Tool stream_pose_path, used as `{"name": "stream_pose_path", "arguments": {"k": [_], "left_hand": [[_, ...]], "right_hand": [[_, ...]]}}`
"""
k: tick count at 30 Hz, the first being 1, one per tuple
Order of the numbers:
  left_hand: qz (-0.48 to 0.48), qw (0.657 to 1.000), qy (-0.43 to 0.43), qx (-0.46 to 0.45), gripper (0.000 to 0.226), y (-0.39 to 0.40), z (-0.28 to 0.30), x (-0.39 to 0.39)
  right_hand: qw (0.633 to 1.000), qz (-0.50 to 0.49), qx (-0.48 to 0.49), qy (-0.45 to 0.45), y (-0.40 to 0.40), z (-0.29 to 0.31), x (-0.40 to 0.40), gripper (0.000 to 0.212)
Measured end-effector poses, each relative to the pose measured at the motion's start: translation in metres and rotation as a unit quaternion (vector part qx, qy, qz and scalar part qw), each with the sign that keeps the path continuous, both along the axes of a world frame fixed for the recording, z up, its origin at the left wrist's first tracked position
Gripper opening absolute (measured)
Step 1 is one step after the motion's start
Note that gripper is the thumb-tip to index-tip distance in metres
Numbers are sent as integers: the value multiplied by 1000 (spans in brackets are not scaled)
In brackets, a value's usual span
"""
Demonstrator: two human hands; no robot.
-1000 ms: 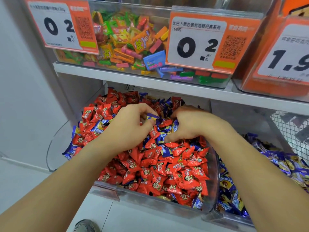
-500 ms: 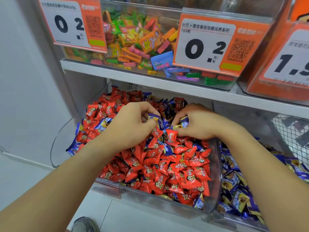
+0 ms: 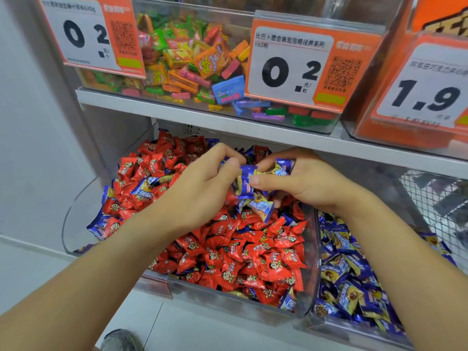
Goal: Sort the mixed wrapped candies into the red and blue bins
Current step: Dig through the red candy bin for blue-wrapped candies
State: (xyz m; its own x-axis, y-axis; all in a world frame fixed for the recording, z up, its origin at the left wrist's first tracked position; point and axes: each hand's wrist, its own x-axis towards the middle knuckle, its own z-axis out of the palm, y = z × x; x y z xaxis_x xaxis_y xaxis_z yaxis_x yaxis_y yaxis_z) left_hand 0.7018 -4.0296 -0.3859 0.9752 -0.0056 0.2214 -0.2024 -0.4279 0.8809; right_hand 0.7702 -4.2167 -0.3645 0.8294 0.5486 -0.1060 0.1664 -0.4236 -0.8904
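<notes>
Small, light pillow-shaped blue foil-wrapped candies (image 3: 245, 182): crinkly, slick film around what is likely a firm centre, with crimped ends that slip when pinched alone. Best taken across the plump middle, several at once, cupped rather than squeezed. Not fragile, but easily spilled from a loose handful.

Gathered above the back of the clear curved plastic bin of mostly red candies (image 3: 310, 252), at the middle of the lower shelf. Left hand (image 3: 200, 191) palm down, fingers curled, thumb and forefinger pinching a blue wrapper at the top. Right hand (image 3: 304, 181) opposite and nearly touching it, thumb pressed against the foremost blue candy, fingers curled around more blue ones behind; how many are in that grasp is hard to tell, possibly three or four. Both forearms reaching up from below.

Stray blue pieces visible along the red heap's left edge. Clear neighbouring bin of blue candies (image 3: 354, 328) just beside, to the right.
</notes>
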Motion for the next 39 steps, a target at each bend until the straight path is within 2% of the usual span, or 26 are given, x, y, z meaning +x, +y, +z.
{"name": "stream_pose_path", "arguments": {"k": [2, 6, 9, 12, 16, 19, 22, 27, 29, 33, 39], "left_hand": [[-35, 999, 31, 22, 26, -2, -3, -1], [-75, 990, 70, 100, 19, -1, -4, -3], [-82, 985, 55, 143, 23, 3, -5, -3], [-80, 986, 46, 142, 22, 9, -10, 2], [-33, 992, 34, 115, 15, 13, -12, 4], [24, 999, 32, 28, 12, 16, -10, 7], [67, 997, 30, -27, 20, 20, -6, 8], [86, 996, 19, -9, 25, 23, -3, 3], [84, 996, 13, 6, 23, 24, -3, 1], [80, 997, -12, 12, 19, 23, -4, -2], [51, 998, -18, -38, 19, 0, -1, -9]], "right_hand": [[999, 33, 25, 36, 0, 0, -3, 17], [996, 53, 39, 59, -3, 2, -7, 24], [995, 64, 40, 71, -6, 2, -9, 24], [993, 61, 45, 86, -9, 2, -8, 27], [998, 56, -19, 16, -10, 2, -7, 34], [997, 45, -58, -28, -8, 3, -8, 29], [992, 31, -98, -70, -5, 3, -9, 28], [956, 112, -227, -146, 11, -10, -15, 49], [935, 129, -274, -185, 18, -16, -19, 46], [956, 84, -190, -206, 9, -10, -20, 23], [989, -4, -33, -145, -41, 5, -36, 10]]}}
